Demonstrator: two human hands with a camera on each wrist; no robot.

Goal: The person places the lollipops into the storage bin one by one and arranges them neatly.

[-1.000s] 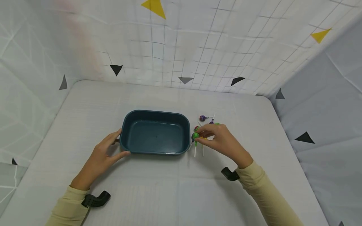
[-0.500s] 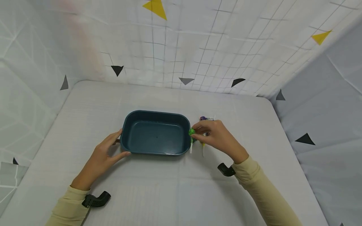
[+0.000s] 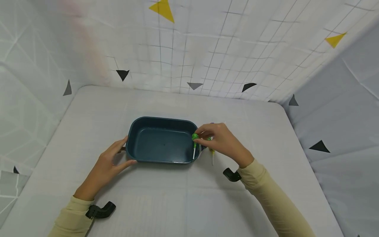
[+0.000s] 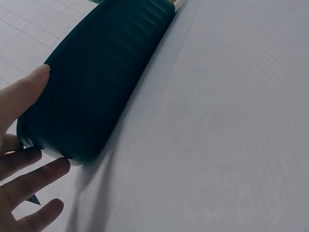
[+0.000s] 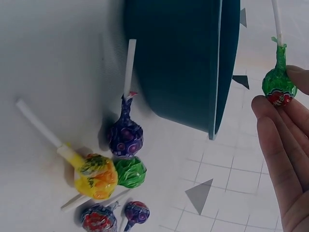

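A dark teal rectangular plastic basin [image 3: 161,143] stands on the table. At its left end, my left hand [image 3: 105,163] rests spread around the near corner. In the left wrist view the thumb [image 4: 41,75] touches the rim, while fingertips lie against the end wall. My right hand [image 3: 222,140] pinches a green-wrapped lollipop [image 5: 279,84] by its candy end, over the basin's right end, its white stick pointing toward me. Beside the basin, the right wrist view shows a purple lollipop [image 5: 126,137], a yellow one [image 5: 96,178] and another green one [image 5: 131,171].
Two more lollipops lie further back, one red and purple [image 5: 99,218] and one purple [image 5: 137,212]. The right hand partly hides this cluster from the head view. White patterned curtains [image 3: 183,49] enclose the pale-covered table [image 3: 160,200] behind and at the sides.
My right hand has picked up the green lollipop from the cluster and carried it left, from beside the basin to over its right end. The left hand stays in place.
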